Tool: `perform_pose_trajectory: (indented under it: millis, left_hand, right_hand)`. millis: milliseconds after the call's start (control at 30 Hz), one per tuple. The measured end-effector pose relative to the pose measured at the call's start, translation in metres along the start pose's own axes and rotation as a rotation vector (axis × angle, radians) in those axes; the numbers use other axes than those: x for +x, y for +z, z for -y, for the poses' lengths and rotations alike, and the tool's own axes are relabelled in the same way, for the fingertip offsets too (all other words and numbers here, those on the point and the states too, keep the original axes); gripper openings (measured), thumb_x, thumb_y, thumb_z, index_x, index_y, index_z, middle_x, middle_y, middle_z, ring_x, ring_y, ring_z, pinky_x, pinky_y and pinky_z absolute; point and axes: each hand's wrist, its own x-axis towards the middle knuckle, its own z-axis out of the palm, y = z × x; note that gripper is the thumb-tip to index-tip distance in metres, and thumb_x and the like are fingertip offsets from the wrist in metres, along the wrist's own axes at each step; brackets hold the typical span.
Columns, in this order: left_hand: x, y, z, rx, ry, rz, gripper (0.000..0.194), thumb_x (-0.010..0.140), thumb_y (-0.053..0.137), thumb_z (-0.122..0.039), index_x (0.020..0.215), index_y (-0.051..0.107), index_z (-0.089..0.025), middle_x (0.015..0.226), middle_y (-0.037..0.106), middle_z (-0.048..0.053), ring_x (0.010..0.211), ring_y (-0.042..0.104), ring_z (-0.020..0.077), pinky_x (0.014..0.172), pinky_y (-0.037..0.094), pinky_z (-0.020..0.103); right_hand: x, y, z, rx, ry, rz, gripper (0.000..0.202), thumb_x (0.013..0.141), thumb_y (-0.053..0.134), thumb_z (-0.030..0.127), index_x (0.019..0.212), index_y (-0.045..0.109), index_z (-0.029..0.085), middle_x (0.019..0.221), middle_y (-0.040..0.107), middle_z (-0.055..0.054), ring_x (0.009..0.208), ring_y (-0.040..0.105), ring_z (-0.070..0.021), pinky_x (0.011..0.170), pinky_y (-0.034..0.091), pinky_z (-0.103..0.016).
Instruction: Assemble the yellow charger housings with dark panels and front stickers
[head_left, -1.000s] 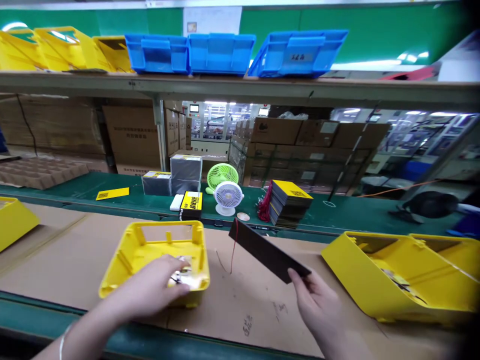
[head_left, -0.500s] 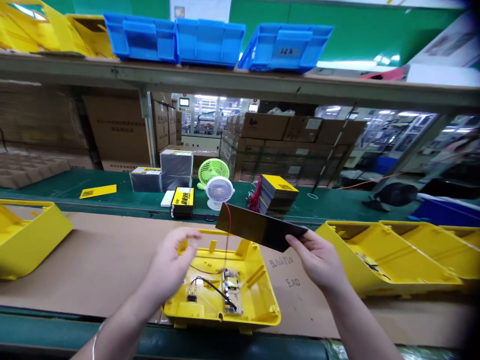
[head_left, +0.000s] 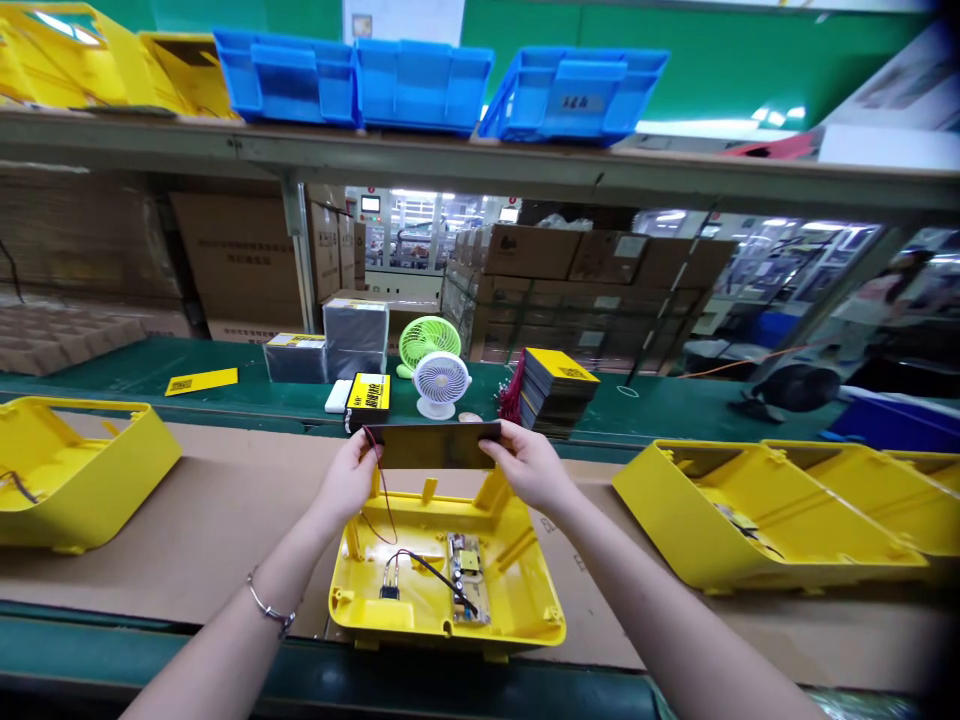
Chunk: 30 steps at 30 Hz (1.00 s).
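A dark, flat rectangular panel [head_left: 431, 447] is held level by its two ends. My left hand [head_left: 349, 478] pinches the left end, where a thin red wire [head_left: 386, 490] hangs down. The right end is between the thumb and fingers of my right hand [head_left: 531, 467]. Just below the panel, an open yellow plastic housing [head_left: 517, 600] lies with its hollow side up. Inside it are a circuit board [head_left: 466, 575] and a small black connector part [head_left: 389, 592] joined by dark wires. The panel's far face is hidden.
Other yellow housings sit on the cardboard-covered surface [head_left: 247, 520], one at left [head_left: 112, 500] and several at right [head_left: 675, 520]. Behind stand a white fan [head_left: 441, 382], a green fan [head_left: 420, 340] and a stack of panels [head_left: 559, 390]. Blue bins [head_left: 420, 85] line the overhead shelf.
My left hand has closed on the panel's left end. The panel has shifted left and levelled out over the housing. The left and right neighbouring housings have shifted slightly toward the middle.
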Motion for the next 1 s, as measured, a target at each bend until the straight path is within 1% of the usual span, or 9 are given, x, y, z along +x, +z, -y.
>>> perform_pose_trajectory:
  millis: [167, 267, 367, 433, 533, 700, 800, 900, 1000]
  left_hand:
    - [-0.003, -0.002, -0.001, 0.072, 0.043, 0.008, 0.027, 0.079, 0.045, -0.03, 0.096, 0.061, -0.017, 0.098, 0.067, 0.005, 0.095, 0.058, 0.0211, 0.087, 0.042, 0.033]
    - [-0.004, -0.001, -0.004, 0.129, 0.055, 0.006, 0.021, 0.078, 0.046, -0.027, 0.087, 0.063, -0.018, 0.086, 0.068, 0.004, 0.089, 0.059, 0.022, 0.085, 0.043, 0.034]
    - [-0.006, 0.004, -0.008, 0.17, 0.072, -0.002, 0.021, 0.077, 0.046, -0.023, 0.088, 0.063, -0.018, 0.085, 0.068, 0.004, 0.087, 0.06, 0.0223, 0.083, 0.043, 0.034]
    - [-0.008, 0.01, -0.009, 0.187, 0.085, 0.001, 0.022, 0.076, 0.045, -0.02, 0.089, 0.062, -0.019, 0.087, 0.068, 0.004, 0.087, 0.06, 0.0216, 0.081, 0.044, 0.034]
    - [-0.008, 0.016, -0.008, 0.2, 0.095, 0.008, 0.024, 0.074, 0.044, -0.015, 0.09, 0.062, -0.02, 0.089, 0.067, 0.004, 0.085, 0.06, 0.02, 0.08, 0.045, 0.033]
    - [-0.006, 0.017, -0.002, 0.203, 0.071, 0.004, 0.028, 0.069, 0.043, -0.01, 0.089, 0.062, -0.019, 0.091, 0.067, 0.004, 0.089, 0.06, 0.0195, 0.085, 0.045, 0.034]
    - [-0.004, 0.017, -0.001, 0.203, 0.061, 0.019, 0.031, 0.068, 0.042, -0.008, 0.087, 0.062, -0.02, 0.091, 0.067, 0.004, 0.09, 0.061, 0.0186, 0.086, 0.045, 0.033]
    - [-0.002, 0.016, 0.0, 0.209, 0.035, 0.032, 0.032, 0.067, 0.043, -0.007, 0.089, 0.062, -0.019, 0.094, 0.067, 0.004, 0.091, 0.061, 0.0177, 0.086, 0.044, 0.031]
    - [0.004, 0.011, 0.001, 0.235, -0.021, 0.05, 0.03, 0.072, 0.045, -0.016, 0.098, 0.061, -0.016, 0.095, 0.068, 0.007, 0.088, 0.062, 0.0187, 0.079, 0.047, 0.031]
  right_hand:
    - [0.0, -0.022, -0.011, -0.261, 0.082, 0.18, 0.022, 0.076, 0.053, 0.031, 0.087, 0.068, 0.018, 0.079, 0.069, -0.002, 0.071, 0.061, -0.0173, 0.065, 0.049, -0.026]
    - [-0.003, -0.027, -0.006, -0.445, 0.087, 0.169, 0.028, 0.075, 0.056, 0.032, 0.1, 0.065, 0.021, 0.077, 0.068, -0.001, 0.067, 0.06, -0.0163, 0.064, 0.048, -0.027]
    - [-0.004, -0.017, 0.015, -0.645, -0.137, 0.051, 0.057, 0.076, 0.058, 0.03, 0.13, 0.04, 0.022, 0.108, 0.06, -0.006, 0.094, 0.056, -0.0215, 0.082, 0.044, -0.033]
    - [-0.005, -0.002, 0.029, -0.805, -0.323, 0.059, 0.066, 0.078, 0.055, 0.024, 0.137, 0.027, 0.018, 0.123, 0.05, -0.011, 0.11, 0.045, -0.0263, 0.094, 0.034, -0.04]
    - [-0.006, 0.024, 0.035, -0.996, -0.405, 0.207, 0.063, 0.08, 0.046, 0.012, 0.138, 0.023, 0.014, 0.114, 0.053, -0.015, 0.105, 0.047, -0.0271, 0.09, 0.035, -0.041]
    - [0.0, 0.039, 0.021, -0.989, -0.298, 0.45, 0.053, 0.081, 0.045, 0.013, 0.133, 0.035, 0.02, 0.099, 0.06, -0.009, 0.088, 0.055, -0.0196, 0.07, 0.041, -0.028]
    - [0.009, 0.033, 0.02, -0.979, -0.219, 0.458, 0.024, 0.083, 0.047, 0.022, 0.103, 0.061, 0.022, 0.086, 0.063, -0.006, 0.079, 0.058, -0.0181, 0.065, 0.04, -0.025]
    - [0.013, 0.03, 0.026, -0.994, -0.201, 0.425, 0.016, 0.082, 0.049, 0.024, 0.082, 0.064, 0.016, 0.082, 0.063, -0.008, 0.076, 0.059, -0.0193, 0.065, 0.04, -0.026]
    - [0.011, 0.03, 0.038, -0.995, -0.214, 0.388, 0.018, 0.082, 0.05, 0.028, 0.085, 0.062, 0.015, 0.085, 0.063, -0.01, 0.08, 0.059, -0.0208, 0.068, 0.04, -0.027]
